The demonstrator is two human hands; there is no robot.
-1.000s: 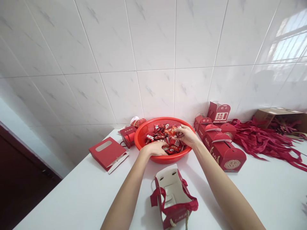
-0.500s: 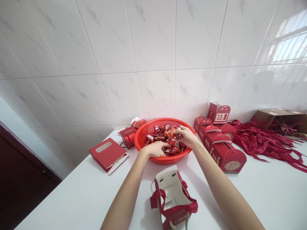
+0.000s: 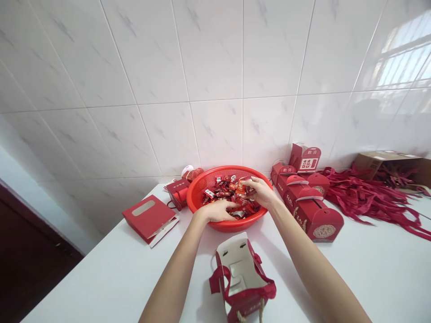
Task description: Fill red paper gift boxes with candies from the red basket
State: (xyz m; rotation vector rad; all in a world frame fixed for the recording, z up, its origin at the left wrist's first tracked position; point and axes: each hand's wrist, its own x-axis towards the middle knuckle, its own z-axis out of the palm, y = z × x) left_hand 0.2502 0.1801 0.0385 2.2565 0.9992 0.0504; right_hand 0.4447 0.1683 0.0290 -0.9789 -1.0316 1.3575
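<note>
A red plastic basket (image 3: 198, 179) with mesh sides holds a heap of wrapped candies (image 3: 222, 194) in red, orange and dark wrappers. Over its right side, my right hand (image 3: 261, 192) pinches candies in red and orange wrappers (image 3: 241, 187). My left hand (image 3: 218, 211) rests across the near rim, its fingers apart and reaching among the candies; the fingertips are partly hidden. Between my forearms stands a red gift box (image 3: 240, 273) with its top open. It has a pale inside, dark red ribbon at its sides and rope handles.
To the left lies a flat red box (image 3: 150, 217) with an oval window, beside a smaller red box (image 3: 178, 193). Closed red gift boxes (image 3: 319, 220) stand to the right. Beyond them are a pile of dark red ribbons (image 3: 357, 193) and a cardboard box (image 3: 370, 163). A tiled wall (image 3: 215, 130) borders the table.
The view has shifted very slightly. My right hand has moved little over the candies, and my left hand stays at the near side of the basket. The gift box has not moved.
</note>
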